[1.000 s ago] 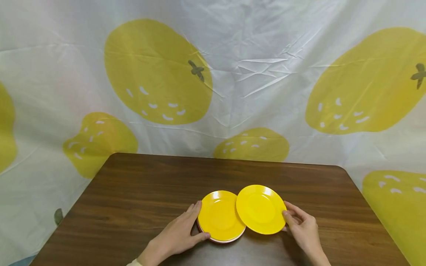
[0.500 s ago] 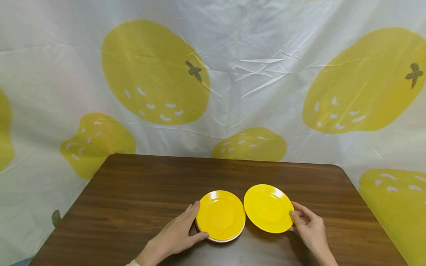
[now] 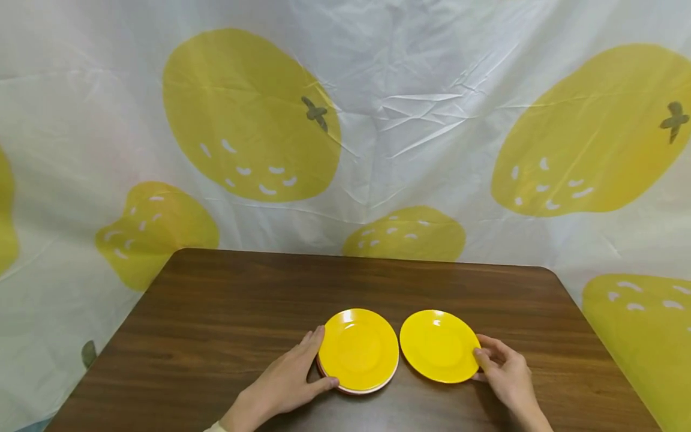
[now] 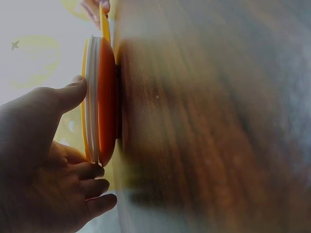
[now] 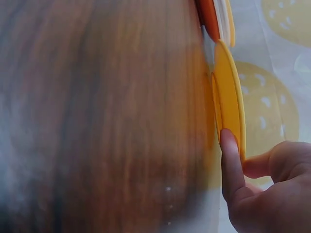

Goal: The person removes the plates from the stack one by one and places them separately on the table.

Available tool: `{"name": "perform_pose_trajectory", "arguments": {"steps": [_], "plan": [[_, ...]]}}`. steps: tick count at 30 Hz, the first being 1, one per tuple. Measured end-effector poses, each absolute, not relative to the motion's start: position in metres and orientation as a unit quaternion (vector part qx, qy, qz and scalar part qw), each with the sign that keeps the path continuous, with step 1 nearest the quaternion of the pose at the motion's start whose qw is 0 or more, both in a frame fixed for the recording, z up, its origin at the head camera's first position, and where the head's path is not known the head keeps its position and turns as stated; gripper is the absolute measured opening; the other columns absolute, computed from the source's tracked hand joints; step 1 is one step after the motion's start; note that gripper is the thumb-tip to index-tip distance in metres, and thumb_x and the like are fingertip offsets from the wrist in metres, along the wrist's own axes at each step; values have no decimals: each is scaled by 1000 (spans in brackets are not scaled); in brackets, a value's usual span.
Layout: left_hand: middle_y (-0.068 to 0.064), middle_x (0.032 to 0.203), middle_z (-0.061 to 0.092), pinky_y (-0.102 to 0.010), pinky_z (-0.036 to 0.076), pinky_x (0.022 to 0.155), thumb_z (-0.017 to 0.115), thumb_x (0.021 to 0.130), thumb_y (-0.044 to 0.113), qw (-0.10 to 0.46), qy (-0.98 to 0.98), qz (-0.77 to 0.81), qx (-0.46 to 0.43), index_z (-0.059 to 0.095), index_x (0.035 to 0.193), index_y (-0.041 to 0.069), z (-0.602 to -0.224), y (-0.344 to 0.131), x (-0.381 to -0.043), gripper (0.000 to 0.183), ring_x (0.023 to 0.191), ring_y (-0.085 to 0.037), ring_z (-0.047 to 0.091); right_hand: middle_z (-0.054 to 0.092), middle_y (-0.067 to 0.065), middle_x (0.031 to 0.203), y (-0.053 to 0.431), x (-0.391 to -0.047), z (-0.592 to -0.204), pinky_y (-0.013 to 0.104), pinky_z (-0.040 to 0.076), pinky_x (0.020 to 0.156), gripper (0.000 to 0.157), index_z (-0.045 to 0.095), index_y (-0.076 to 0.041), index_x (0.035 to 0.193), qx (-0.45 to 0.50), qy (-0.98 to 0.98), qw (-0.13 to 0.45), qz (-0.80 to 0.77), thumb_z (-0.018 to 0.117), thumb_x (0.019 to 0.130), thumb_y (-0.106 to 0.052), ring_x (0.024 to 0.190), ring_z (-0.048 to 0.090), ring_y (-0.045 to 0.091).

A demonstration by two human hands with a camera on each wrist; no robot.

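Note:
A stack of small plates, the top plate yellow, stands on the table. Seen edge-on in the left wrist view, it has white plates below the yellow one and an orange-red plate at the bottom. My left hand holds the stack's left side, thumb at the near rim and fingers at the far-left rim. Right of the stack, my right hand pinches a single yellow plate by its right rim. The thumb lies on top and a finger lies underneath, and this plate is low over the table.
The brown wood-grain table has rounded far corners. Behind it hangs a white cloth printed with large yellow fruit, close to the table's back edge.
The right hand has carried its yellow plate rightward off the stack, then lowered and flattened it toward the table. The left hand stays at the stack.

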State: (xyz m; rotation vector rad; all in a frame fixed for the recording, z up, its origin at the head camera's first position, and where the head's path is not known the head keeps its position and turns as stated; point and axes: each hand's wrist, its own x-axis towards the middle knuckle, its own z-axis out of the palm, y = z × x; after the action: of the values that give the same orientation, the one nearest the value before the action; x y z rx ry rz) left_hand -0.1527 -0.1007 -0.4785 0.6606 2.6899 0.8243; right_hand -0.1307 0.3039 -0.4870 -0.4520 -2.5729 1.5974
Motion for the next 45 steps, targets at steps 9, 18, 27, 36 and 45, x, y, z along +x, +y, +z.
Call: {"name": "perform_pose_trajectory", "arguments": {"steps": [9,18,27,36,45], "plan": [[-10,169,21,-60,35,117,57,90,70,132,923,284,224,15,163,9,-477,-100,-153,104,153,-35,30,71,26,108,302,-132,-482,26,62,63,42,54,10,137,-145,-867,16,476,59,99,-8,75,73,11],[-11,169,21,-61,35,116,57,90,71,139,923,285,220,15,163,10,-477,-99,-153,105,153,-35,30,68,27,124,302,-130,-472,49,60,84,40,63,7,129,-96,-932,27,348,62,98,-18,100,73,37],[-10,169,20,-61,34,117,58,90,70,140,918,301,215,14,164,10,-477,-99,-151,105,153,-35,28,69,26,123,283,-134,-457,47,59,86,34,67,3,124,-71,-933,75,345,65,97,-17,101,71,36],[-26,164,25,-64,38,113,59,89,71,154,916,312,199,12,163,8,-480,-100,-150,109,147,-43,37,75,19,110,254,-141,-454,33,62,80,25,71,1,117,-43,-912,99,396,68,94,-8,96,74,32],[-22,166,21,-64,37,113,59,89,71,157,913,316,203,10,164,9,-482,-100,-152,109,149,-41,34,76,11,100,229,-150,-448,34,61,81,24,73,-2,116,-28,-903,85,420,68,93,-7,91,74,28]]}}
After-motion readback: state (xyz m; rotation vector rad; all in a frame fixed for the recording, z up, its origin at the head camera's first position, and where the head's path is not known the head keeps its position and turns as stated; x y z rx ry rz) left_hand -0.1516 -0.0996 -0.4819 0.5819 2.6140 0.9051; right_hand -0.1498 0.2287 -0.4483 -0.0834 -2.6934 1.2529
